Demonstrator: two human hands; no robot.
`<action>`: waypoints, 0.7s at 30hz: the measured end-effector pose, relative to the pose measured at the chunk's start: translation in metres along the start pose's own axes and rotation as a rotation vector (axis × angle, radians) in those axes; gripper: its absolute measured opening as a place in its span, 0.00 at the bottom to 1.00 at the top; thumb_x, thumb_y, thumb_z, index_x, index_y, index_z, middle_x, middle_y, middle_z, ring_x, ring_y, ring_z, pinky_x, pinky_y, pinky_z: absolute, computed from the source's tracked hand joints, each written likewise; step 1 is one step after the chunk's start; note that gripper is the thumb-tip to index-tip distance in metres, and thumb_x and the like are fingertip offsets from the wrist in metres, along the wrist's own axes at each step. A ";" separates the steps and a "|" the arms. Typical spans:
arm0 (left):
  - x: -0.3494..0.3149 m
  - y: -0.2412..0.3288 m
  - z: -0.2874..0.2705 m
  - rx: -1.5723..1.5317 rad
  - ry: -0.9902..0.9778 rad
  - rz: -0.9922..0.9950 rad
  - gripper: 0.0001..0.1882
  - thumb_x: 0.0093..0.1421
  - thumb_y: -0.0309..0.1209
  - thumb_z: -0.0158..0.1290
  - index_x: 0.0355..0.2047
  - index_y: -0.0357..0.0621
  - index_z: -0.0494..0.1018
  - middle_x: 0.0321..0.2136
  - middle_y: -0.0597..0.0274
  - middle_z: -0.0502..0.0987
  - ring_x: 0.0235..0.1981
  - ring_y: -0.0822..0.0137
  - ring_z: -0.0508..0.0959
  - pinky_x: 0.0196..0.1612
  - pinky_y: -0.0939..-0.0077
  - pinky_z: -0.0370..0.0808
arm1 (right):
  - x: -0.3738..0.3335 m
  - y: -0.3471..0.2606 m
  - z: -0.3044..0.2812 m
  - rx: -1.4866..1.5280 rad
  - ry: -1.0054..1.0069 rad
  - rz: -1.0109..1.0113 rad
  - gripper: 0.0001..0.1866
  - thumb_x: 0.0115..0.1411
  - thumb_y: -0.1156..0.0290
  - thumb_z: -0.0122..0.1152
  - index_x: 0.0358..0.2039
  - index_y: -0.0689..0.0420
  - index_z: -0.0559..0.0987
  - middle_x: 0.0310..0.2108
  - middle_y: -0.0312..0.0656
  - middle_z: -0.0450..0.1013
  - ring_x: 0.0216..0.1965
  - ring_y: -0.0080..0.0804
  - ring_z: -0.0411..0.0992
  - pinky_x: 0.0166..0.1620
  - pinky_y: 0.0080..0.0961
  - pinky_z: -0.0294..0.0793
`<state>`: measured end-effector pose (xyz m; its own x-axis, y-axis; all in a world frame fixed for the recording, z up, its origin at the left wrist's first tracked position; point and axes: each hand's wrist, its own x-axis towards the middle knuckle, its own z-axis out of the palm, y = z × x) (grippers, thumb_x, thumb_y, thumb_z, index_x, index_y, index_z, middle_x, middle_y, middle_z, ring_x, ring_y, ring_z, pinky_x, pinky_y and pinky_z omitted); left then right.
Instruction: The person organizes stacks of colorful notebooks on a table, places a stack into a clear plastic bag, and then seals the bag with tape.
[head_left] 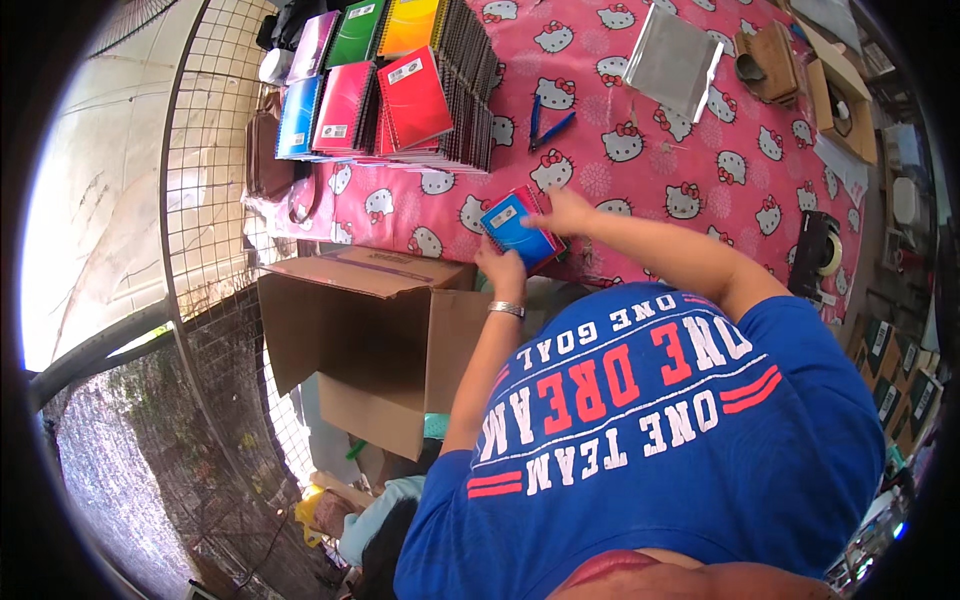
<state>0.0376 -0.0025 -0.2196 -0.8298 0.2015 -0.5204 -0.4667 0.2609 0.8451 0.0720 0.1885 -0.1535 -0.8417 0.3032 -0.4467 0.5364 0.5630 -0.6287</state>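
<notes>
A small stack of spiral notebooks point(512, 228), blue on top with red and pink edges below, is between my two hands at the table's near edge. My left hand point(500, 266), with a silver band at its wrist, grips the stack's near left side. My right hand point(566, 213) is closed on its right side, fingers at the corner. Beyond them to the left stand tall piles of spiral notebooks point(355, 105) with purple, green, yellow, blue, pink and red covers. A red notebook point(415, 97) lies askew on top. Blue-handled cutting pliers point(546, 128) lie spread just beyond my hands.
An open cardboard box point(375, 350) is below the table's near edge at left. On the pink patterned tablecloth point(690, 200) are clear plastic sleeves point(672, 62), a brown pouch point(768, 62), a small carton point(842, 105) and a tape dispenser point(818, 255). A wire grid point(215, 130) borders the left.
</notes>
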 end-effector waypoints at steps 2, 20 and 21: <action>-0.021 0.008 0.021 0.557 0.101 0.164 0.34 0.50 0.25 0.52 0.60 0.36 0.60 0.60 0.36 0.56 0.61 0.46 0.59 0.62 0.59 0.56 | -0.005 0.018 0.023 -0.055 -0.121 0.066 0.38 0.47 0.49 0.68 0.48 0.67 0.70 0.42 0.60 0.72 0.47 0.51 0.71 0.50 0.39 0.70; -0.052 0.003 -0.002 0.942 -0.361 0.169 0.35 0.57 0.33 0.50 0.63 0.35 0.54 0.64 0.25 0.33 0.67 0.36 0.41 0.67 0.59 0.44 | -0.067 0.166 -0.063 1.002 -0.039 0.542 0.20 0.52 0.73 0.56 0.47 0.58 0.74 0.40 0.41 0.75 0.38 0.32 0.75 0.42 0.33 0.77; -0.053 0.004 -0.001 0.917 -0.353 0.158 0.36 0.56 0.33 0.51 0.63 0.35 0.53 0.63 0.24 0.33 0.66 0.35 0.41 0.67 0.58 0.45 | -0.074 0.175 -0.054 1.009 -0.036 0.501 0.20 0.53 0.72 0.57 0.48 0.58 0.73 0.41 0.41 0.75 0.39 0.32 0.75 0.43 0.33 0.77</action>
<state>0.0798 -0.0130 -0.1885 -0.6535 0.5274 -0.5430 0.1822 0.8058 0.5634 0.2243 0.3062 -0.1960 -0.5245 0.2888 -0.8009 0.6312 -0.4995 -0.5934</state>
